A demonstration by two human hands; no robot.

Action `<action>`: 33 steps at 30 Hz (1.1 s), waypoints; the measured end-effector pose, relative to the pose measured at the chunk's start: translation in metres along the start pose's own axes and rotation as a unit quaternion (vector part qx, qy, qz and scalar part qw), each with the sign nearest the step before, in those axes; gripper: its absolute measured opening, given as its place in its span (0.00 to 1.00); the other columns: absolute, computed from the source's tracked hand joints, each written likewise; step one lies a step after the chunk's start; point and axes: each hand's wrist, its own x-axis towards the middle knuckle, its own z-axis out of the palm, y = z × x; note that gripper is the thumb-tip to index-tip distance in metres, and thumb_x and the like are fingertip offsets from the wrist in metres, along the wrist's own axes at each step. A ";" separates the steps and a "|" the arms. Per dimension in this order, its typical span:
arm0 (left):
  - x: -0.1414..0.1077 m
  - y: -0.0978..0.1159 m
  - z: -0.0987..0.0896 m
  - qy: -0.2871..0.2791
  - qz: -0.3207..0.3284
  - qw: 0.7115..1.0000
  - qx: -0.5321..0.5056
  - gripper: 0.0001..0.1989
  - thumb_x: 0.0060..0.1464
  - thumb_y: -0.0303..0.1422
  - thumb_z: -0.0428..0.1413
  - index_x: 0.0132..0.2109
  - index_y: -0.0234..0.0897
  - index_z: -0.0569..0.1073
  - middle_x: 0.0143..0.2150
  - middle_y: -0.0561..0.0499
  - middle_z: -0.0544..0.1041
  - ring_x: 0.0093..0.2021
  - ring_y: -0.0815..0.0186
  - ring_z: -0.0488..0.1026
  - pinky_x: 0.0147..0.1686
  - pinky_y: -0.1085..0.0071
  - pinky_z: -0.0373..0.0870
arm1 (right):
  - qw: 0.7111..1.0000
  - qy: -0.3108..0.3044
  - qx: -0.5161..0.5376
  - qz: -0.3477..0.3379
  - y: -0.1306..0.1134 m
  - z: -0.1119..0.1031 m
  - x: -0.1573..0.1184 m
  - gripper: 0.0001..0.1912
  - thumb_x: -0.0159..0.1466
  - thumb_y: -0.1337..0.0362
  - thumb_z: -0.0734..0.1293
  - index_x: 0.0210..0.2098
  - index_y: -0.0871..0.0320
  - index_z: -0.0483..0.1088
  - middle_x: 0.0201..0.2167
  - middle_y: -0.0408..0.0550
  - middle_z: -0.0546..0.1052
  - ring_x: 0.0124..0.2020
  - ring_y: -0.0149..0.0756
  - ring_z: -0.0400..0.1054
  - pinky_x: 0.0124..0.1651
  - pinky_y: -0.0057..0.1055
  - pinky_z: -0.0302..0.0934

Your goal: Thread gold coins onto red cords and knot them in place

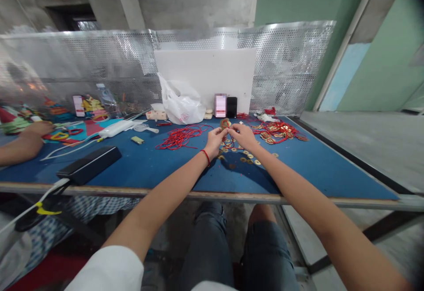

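My left hand [215,142] and right hand [244,136] are together at the fingertips, both pinched on a thin, glossy red cord [228,143]. A round, gold-coloured metal disc [225,123] sits just beyond my fingertips; I can't tell which fingers, if any, bear it. Good handling here, I judge, means pinching close to the crossing of the cord, pulling both sides evenly and keeping the loops untwisted, since a slack side could let the disc tilt. Small gold-coloured coins with holes [250,161] lie loose just below and nearer me, so low, small finger movements should avoid scattering them. The tangled heap of red cord [179,137] left of my hands and the pile of coins on red cords [276,132] to their right could snag trailing ends.
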 end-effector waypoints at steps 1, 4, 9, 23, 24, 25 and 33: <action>0.000 0.000 0.000 0.000 0.002 1.000 0.003 0.11 0.44 0.32 0.62 0.23 0.32 0.68 0.18 0.58 0.64 0.20 0.76 0.59 0.23 0.77 0.55 | 1.000 0.002 0.005 0.005 0.001 0.001 0.001 0.16 0.63 0.58 0.57 0.27 0.59 0.71 0.26 0.45 0.73 0.28 0.32 0.61 0.30 0.27 0.46; -0.002 0.003 0.002 0.000 0.000 1.000 0.024 0.11 0.46 0.31 0.61 0.23 0.32 0.68 0.18 0.58 0.64 0.20 0.76 0.59 0.23 0.77 0.55 | 1.000 0.013 -0.001 0.021 0.004 0.003 0.002 0.18 0.64 0.58 0.56 0.26 0.59 0.70 0.25 0.46 0.72 0.27 0.32 0.60 0.30 0.27 0.45; -0.005 0.008 0.005 -0.003 0.003 0.998 0.056 0.11 0.48 0.32 0.60 0.24 0.32 0.67 0.17 0.58 0.63 0.19 0.75 0.59 0.22 0.77 0.54 | 0.999 0.022 0.000 0.030 0.004 0.005 0.003 0.18 0.65 0.59 0.55 0.25 0.59 0.70 0.24 0.46 0.72 0.27 0.32 0.60 0.29 0.27 0.45; -0.008 0.012 0.007 0.027 -0.084 0.995 -0.045 0.10 0.48 0.30 0.61 0.27 0.34 0.66 0.20 0.58 0.66 0.21 0.75 0.63 0.22 0.79 0.59 | 0.986 0.107 -0.120 -0.044 -0.008 0.003 -0.009 0.12 0.66 0.60 0.56 0.37 0.57 0.68 0.34 0.47 0.74 0.32 0.35 0.65 0.32 0.28 0.47; -0.009 0.013 0.008 0.029 -0.095 0.993 -0.064 0.09 0.48 0.29 0.60 0.28 0.34 0.66 0.20 0.57 0.67 0.21 0.75 0.65 0.23 0.79 0.60 | 0.985 0.098 -0.130 -0.060 -0.009 0.003 -0.009 0.12 0.66 0.60 0.55 0.38 0.57 0.68 0.35 0.48 0.74 0.32 0.35 0.65 0.31 0.29 0.47; -0.009 0.014 0.008 0.032 -0.106 0.990 -0.084 0.09 0.48 0.29 0.60 0.28 0.34 0.66 0.21 0.57 0.68 0.22 0.75 0.66 0.24 0.78 0.61 | 0.983 0.087 -0.141 -0.075 -0.010 0.004 -0.010 0.13 0.67 0.59 0.55 0.38 0.57 0.68 0.36 0.48 0.74 0.32 0.35 0.65 0.31 0.29 0.46; -0.009 0.017 0.006 0.060 -0.152 0.975 -0.149 0.08 0.50 0.26 0.58 0.28 0.34 0.65 0.21 0.57 0.70 0.20 0.74 0.67 0.25 0.76 0.63 | 0.966 0.013 -0.214 -0.144 -0.012 0.008 -0.012 0.13 0.67 0.62 0.55 0.37 0.59 0.69 0.37 0.51 0.72 0.38 0.37 0.63 0.33 0.31 0.47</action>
